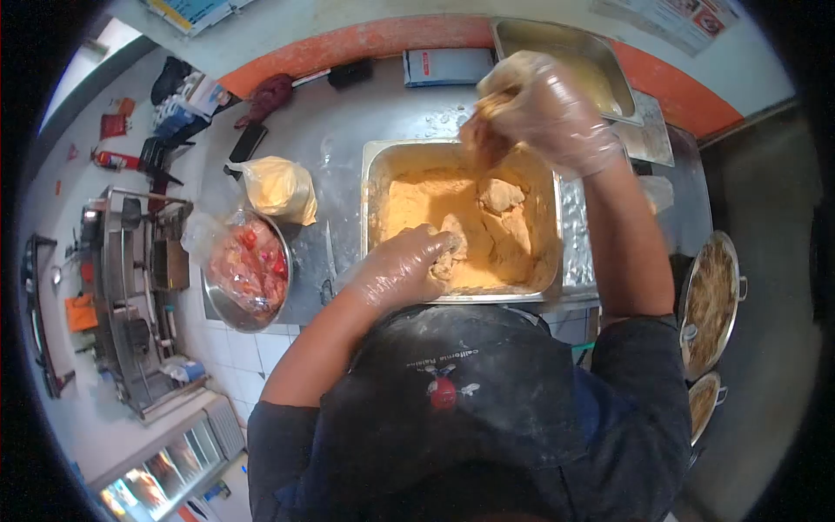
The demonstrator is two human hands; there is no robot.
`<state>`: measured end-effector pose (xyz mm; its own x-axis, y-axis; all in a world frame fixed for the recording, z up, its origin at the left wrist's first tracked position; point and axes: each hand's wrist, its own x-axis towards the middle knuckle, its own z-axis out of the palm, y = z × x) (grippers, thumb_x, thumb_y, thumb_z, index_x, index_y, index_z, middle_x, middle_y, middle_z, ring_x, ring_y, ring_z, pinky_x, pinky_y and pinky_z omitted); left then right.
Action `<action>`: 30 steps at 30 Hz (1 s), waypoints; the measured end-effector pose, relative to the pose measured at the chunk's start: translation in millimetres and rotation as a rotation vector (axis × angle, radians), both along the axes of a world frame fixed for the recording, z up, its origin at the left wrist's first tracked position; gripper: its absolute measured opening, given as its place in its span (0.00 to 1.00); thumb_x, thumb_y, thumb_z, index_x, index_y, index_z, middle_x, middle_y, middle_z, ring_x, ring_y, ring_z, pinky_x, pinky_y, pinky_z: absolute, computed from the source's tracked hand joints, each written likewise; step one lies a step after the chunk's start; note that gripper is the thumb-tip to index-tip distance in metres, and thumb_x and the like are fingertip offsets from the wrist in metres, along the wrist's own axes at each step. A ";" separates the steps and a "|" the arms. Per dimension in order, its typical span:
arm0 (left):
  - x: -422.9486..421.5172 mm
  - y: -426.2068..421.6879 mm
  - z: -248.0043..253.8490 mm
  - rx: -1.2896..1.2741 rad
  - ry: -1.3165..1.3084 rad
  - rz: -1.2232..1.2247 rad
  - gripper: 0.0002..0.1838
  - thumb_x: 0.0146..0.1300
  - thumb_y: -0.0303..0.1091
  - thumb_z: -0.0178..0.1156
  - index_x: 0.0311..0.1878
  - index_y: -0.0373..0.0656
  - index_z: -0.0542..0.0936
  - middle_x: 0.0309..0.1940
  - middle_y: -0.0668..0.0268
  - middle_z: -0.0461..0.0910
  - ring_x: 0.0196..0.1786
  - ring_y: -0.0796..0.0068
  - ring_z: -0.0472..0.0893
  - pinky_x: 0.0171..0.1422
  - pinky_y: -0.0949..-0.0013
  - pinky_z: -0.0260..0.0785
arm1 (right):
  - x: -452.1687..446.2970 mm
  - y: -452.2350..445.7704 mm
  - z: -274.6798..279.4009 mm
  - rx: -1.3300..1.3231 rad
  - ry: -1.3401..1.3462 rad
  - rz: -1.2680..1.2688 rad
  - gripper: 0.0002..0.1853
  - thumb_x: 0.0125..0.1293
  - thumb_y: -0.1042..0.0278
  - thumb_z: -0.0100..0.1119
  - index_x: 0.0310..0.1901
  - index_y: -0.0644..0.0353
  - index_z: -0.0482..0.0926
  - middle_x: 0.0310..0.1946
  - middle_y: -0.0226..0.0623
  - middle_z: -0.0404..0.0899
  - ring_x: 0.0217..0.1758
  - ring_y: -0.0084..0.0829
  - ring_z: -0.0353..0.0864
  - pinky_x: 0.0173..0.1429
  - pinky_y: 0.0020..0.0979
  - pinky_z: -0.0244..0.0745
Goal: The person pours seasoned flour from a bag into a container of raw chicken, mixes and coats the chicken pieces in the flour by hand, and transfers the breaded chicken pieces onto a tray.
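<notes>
A deep steel pan (372, 200) holds orange-yellow breading flour (417, 196). Inside its near left part, my gloved left hand (404, 265) closes around a flour-coated chicken piece (450, 252). My gloved right hand (548, 109) is raised over the pan's far right corner, its fingers closed on a reddish-brown piece of chicken (485, 142), which is blurred by motion. Below that hand, another coated chicken piece (502, 197) lies on the flour. Thin clear plastic gloves cover both hands.
Left of the pan stand a bag of yellow flour (280, 190) and a steel bowl (252, 324) with bagged raw meat (248, 261). A second steel pan (631, 100) with pale liquid is at back right. A knife (330, 252) lies nearby. Large round pots (711, 304) stand at right.
</notes>
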<state>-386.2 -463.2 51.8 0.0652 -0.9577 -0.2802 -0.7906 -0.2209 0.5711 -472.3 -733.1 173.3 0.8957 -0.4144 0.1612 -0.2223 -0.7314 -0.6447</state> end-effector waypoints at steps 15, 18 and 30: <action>21.6 -8.2 1.6 -0.199 0.353 -0.011 0.49 0.53 0.33 0.74 0.79 0.38 0.67 0.70 0.41 0.77 0.74 0.45 0.78 0.80 0.53 0.70 | -73.6 68.3 -133.1 0.522 0.262 0.137 0.31 0.62 0.64 0.79 0.68 0.56 0.83 0.63 0.39 0.85 0.64 0.37 0.84 0.71 0.38 0.78; 19.2 -15.1 -11.5 -0.287 0.228 0.000 0.58 0.51 0.35 0.76 0.85 0.39 0.58 0.69 0.38 0.77 0.72 0.45 0.79 0.78 0.53 0.71 | -90.8 69.8 -140.4 0.423 0.074 0.130 0.18 0.61 0.74 0.76 0.53 0.59 0.85 0.50 0.32 0.88 0.48 0.27 0.85 0.55 0.33 0.82; -13.0 -43.5 -15.6 0.269 -0.306 -0.269 0.32 0.64 0.43 0.69 0.69 0.37 0.80 0.56 0.46 0.88 0.66 0.48 0.85 0.72 0.51 0.77 | -135.2 71.1 -109.6 0.424 0.110 -0.274 0.06 0.62 0.76 0.66 0.40 0.62 0.88 0.37 0.35 0.88 0.40 0.29 0.84 0.50 0.34 0.81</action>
<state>-399.1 -506.6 36.2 -0.0567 -0.8480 -0.5269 -0.9626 -0.0936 0.2542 -607.4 -662.1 63.8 0.7472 -0.6449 -0.1607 -0.4520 -0.3158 -0.8342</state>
